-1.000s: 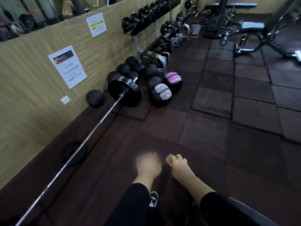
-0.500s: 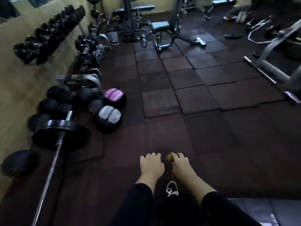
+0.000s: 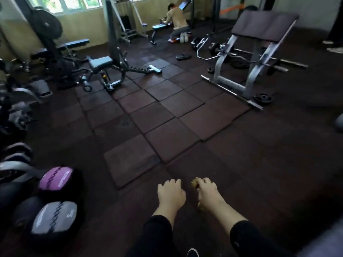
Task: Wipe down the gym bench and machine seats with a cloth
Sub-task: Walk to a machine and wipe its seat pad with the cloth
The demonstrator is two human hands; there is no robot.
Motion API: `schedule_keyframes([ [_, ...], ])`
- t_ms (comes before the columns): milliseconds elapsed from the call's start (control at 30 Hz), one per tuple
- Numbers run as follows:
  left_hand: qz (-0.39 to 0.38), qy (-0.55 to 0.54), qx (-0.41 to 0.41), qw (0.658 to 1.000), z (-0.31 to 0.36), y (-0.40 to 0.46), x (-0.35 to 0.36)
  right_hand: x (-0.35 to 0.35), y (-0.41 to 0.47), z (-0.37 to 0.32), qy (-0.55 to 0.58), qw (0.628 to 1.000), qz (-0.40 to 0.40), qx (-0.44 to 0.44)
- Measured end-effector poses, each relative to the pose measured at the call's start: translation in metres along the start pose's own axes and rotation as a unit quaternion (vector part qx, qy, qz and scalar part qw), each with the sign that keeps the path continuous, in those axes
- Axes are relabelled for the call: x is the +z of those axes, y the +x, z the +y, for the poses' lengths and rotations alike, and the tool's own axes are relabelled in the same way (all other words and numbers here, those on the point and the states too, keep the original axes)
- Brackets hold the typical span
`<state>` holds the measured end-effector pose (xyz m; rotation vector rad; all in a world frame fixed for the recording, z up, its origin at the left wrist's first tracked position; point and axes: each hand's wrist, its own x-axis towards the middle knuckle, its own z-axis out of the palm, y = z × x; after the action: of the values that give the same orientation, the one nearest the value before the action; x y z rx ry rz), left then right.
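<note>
My right hand (image 3: 208, 194) grips a small crumpled yellowish cloth (image 3: 194, 182); only a tuft shows past the fingers. My left hand (image 3: 170, 192) hangs beside it with loosely curled fingers and holds nothing. Both hands are held low over the dark rubber floor. Far ahead stands a grey machine seat (image 3: 101, 62) on a black frame. A flat bench (image 3: 75, 43) lies at the back left. A padded curl bench (image 3: 263, 25) on a silver frame stands at the right.
Medicine balls, one pink (image 3: 55, 178) and one grey (image 3: 55, 217), lie at the lower left beside a dumbbell rack (image 3: 13, 108). Weight plates (image 3: 262, 98) and bars lie around the curl bench. Another person (image 3: 177, 17) kneels by a blue bench at the back.
The view has swung right, from the wall and barbell to the open gym floor with the machines. Both hands keep the same pose, the right still gripping the cloth.
</note>
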<state>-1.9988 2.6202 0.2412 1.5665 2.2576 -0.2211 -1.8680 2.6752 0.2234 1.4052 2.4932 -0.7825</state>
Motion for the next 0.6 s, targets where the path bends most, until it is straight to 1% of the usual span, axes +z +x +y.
schedule_keyframes([
  [100, -0.015, 0.022, 0.055, 0.998, 0.036, 0.050, -0.015, -0.026, 0.015, 0.036, 0.043, 0.996, 0.023, 0.068],
  [167, -0.023, 0.041, 0.093, 0.995, 0.063, 0.085, -0.022, -0.036, 0.030, 0.062, 0.057, 0.992, 0.023, 0.107],
  [267, -0.034, 0.064, 0.160, 0.984, 0.110, 0.139, -0.034, -0.052, 0.059, 0.103, 0.110, 0.974, 0.023, 0.199],
  [367, -0.048, 0.092, 0.222, 0.969, 0.157, 0.200, -0.053, -0.078, 0.096, 0.142, 0.143, 0.956, 0.047, 0.251],
  [600, -0.043, 0.141, 0.325, 0.934, 0.255, 0.343, -0.115, -0.168, 0.182, 0.231, 0.189, 0.908, 0.167, 0.335],
])
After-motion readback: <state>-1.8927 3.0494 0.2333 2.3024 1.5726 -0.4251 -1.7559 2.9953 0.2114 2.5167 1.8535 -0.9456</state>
